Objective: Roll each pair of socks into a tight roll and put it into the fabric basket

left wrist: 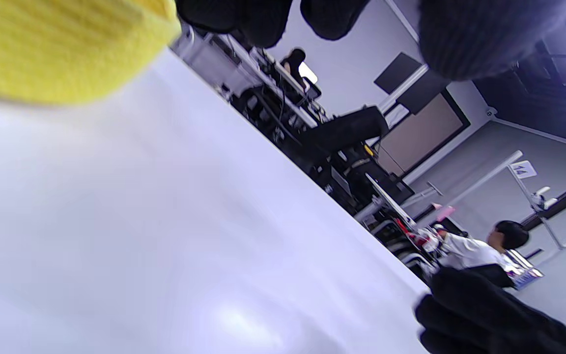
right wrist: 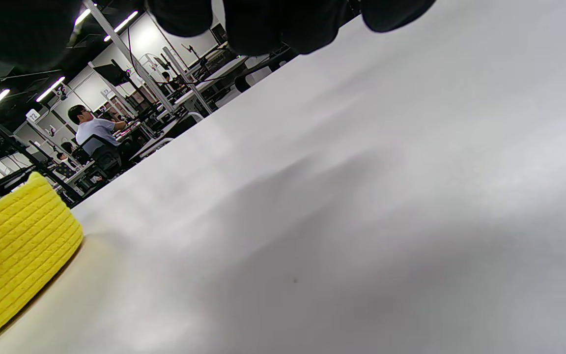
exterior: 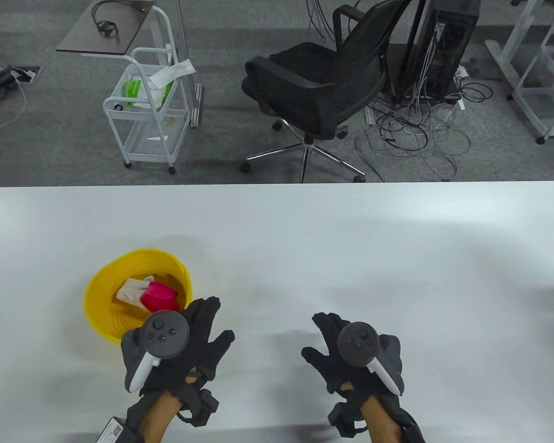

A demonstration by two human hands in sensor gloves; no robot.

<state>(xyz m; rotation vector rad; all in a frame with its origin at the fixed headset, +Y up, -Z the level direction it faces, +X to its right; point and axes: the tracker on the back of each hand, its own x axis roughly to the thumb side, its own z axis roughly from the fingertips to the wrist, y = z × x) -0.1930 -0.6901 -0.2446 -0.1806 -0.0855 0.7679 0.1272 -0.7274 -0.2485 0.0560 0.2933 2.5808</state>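
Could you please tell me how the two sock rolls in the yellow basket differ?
The pink sock roll is bright magenta; the cream sock roll is pale beige. The pink one lies nearer the left hand, partly overlapping the cream one behind it. Both rest inside the yellow basket, untouched.

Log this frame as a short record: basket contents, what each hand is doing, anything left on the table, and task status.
basket: yellow fabric basket, on the table's left part
contents: pink sock roll and cream sock roll, side by side
left hand: left hand empty, fingers spread, beside the basket
right hand: right hand empty, fingers relaxed, over bare table
loose socks on table: none visible
status: both visible rolls already in the basket
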